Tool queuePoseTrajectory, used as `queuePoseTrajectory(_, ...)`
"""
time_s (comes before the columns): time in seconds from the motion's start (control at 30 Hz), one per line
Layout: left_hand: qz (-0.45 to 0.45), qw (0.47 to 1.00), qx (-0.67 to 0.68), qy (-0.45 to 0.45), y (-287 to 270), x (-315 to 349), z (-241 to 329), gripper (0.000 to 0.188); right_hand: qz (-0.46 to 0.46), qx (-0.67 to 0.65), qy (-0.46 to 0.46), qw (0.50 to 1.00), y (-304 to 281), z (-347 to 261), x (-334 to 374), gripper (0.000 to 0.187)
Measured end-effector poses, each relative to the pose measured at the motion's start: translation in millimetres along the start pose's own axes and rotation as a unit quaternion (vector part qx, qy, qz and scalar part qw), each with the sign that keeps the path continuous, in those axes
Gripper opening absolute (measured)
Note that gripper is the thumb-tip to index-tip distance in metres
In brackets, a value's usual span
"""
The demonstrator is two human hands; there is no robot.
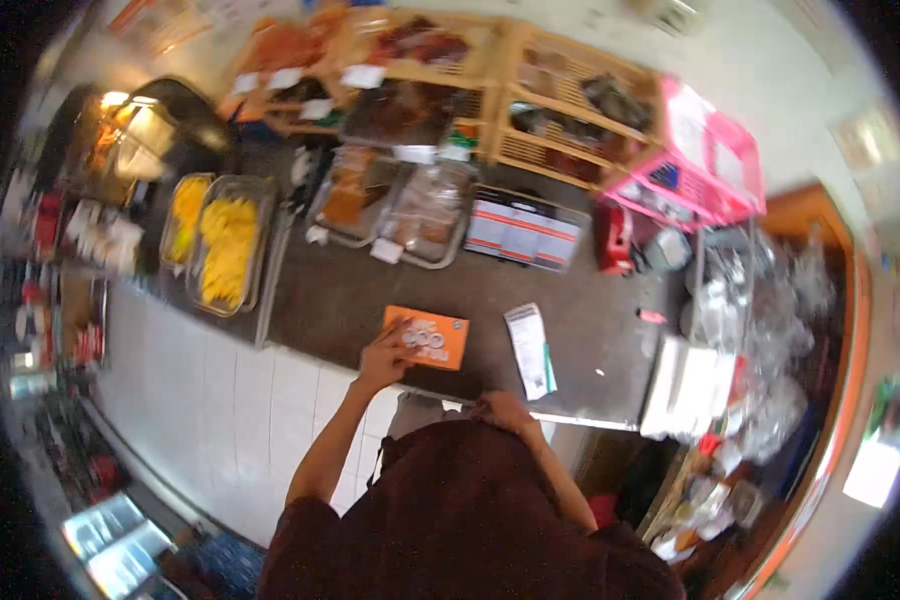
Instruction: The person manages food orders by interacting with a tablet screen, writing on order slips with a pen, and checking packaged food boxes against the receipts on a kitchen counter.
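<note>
My left hand rests on a flat orange box with white lettering, which lies on the dark counter. Its fingers are stretched out across the left part of the box. At the counter's front edge, close against my dark shirt, is my right hand. Its fingers look curled in, and whatever they may hold is hidden. To the right of the box lies a long white paper slip with a green end, apart from both hands.
Clear trays of food stand behind the box, with yellow food trays farther left. Wooden racks and a pink basket line the back. A red stapler-like object and plastic bags are at the right.
</note>
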State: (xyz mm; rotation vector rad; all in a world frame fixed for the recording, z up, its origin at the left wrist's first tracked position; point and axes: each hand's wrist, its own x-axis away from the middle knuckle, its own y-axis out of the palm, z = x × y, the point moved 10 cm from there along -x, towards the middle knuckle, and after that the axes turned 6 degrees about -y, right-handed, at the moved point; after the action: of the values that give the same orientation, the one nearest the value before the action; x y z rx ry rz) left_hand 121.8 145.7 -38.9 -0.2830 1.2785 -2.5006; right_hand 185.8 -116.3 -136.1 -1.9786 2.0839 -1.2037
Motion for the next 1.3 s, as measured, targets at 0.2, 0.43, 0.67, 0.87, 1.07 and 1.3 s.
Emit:
queuePoseTrajectory(0.2,0.034,0.996,0.082,0.012,-13.9,14.6,-10.1,0.040,-0.034,0.105,-0.027,0.994,-17.9,-54.7,-58.2,0.024)
queuePoseTrajectory(0.43,0.010,0.993,0.118,0.002,-1.6,23.2,-23.6,0.043,0.213,-0.192,-0.123,0.950,-138.0,-237.5,-268.2,0.028)
queuePoseTrajectory(0.67,-0.054,0.988,0.143,0.019,15.4,20.0,-25.5,0.037,0.270,-0.289,0.120,0.911,-160.7,-306.1,-497.9,0.047)
queuePoseTrajectory(0.87,-0.004,0.972,0.229,0.054,11.9,19.7,-25.2,0.038,0.361,-0.256,0.211,0.872,-152.5,-291.6,-516.5,0.044)
queuePoseTrajectory(1.07,0.010,0.965,0.257,0.058,10.9,25.0,-33.0,0.039,0.491,-0.419,-0.060,0.761,-100.5,-335.4,-481.1,0.037)
queuePoseTrajectory(1.3,-0.035,0.961,0.264,0.072,18.8,19.1,-32.0,0.041,0.548,-0.246,0.037,0.799,-74.7,-300.2,-487.3,0.057)
